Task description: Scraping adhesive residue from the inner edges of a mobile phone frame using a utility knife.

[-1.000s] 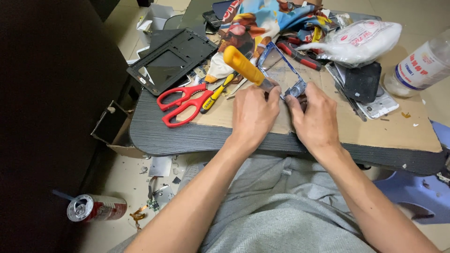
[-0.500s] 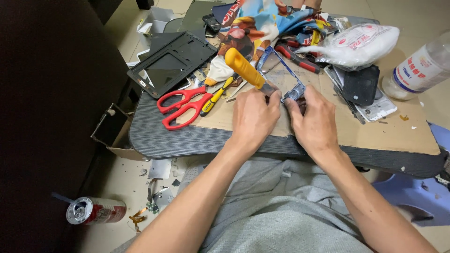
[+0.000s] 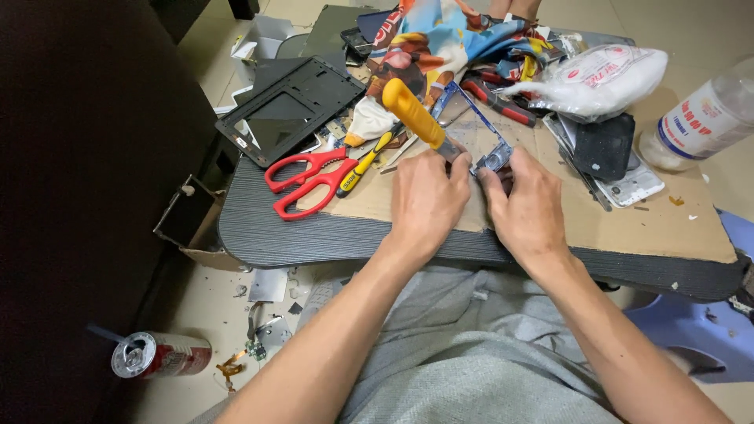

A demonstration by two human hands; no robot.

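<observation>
My left hand (image 3: 426,198) grips a yellow-handled tool (image 3: 414,114), its metal end pressed against a blue phone frame (image 3: 481,135) lying on the brown cardboard sheet (image 3: 620,220). My right hand (image 3: 528,206) pinches the near corner of that frame and holds it down. Both hands sit close together near the table's front edge. The tool's tip is hidden between my fingers.
Red scissors (image 3: 308,180) and a small yellow screwdriver (image 3: 363,166) lie left of my hands. A black panel (image 3: 287,110), colourful cloth (image 3: 440,47), a white bag (image 3: 601,78), a black phone part (image 3: 603,148) and a plastic bottle (image 3: 703,122) crowd the dark table (image 3: 330,239). A drink can (image 3: 157,355) lies on the floor.
Both hands stay on the frame and tool with barely any shift; the camera view has moved slightly.
</observation>
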